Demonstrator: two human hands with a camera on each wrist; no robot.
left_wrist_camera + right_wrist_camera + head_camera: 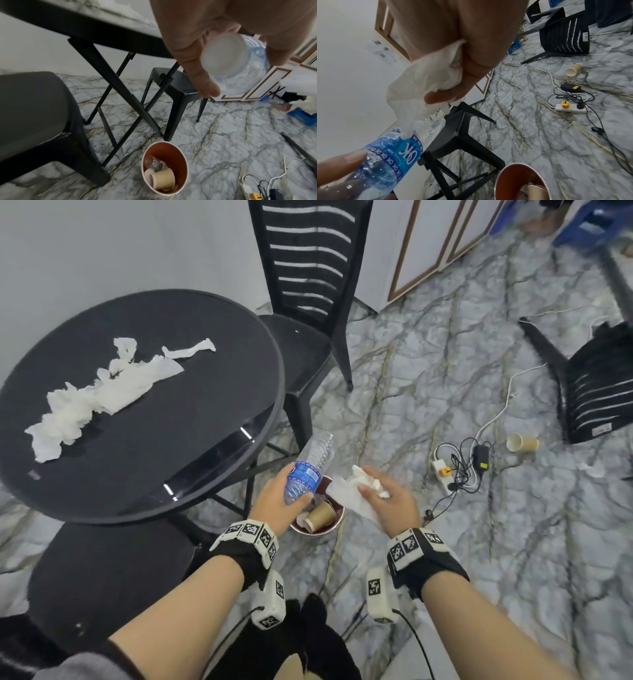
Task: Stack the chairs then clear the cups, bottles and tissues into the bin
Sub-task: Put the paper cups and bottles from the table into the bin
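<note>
Bin (334, 523) sits right under both our hands, left hand (274, 501) gripping bottle (310, 470) pointing to 1 o'clock, right hand (390, 501) clutching tissue (346, 494).

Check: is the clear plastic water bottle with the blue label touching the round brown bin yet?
Apart. In the left wrist view the clear plastic water bottle sits in the left hand, with bare marble floor showing between it and the round brown bin below.

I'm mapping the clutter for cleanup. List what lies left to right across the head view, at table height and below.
White crumpled tissues on the round black table → clear plastic bottle with blue label in the left hand → white tissue in the right hand → white power strip → tan paper cup lying on the floor.
</note>
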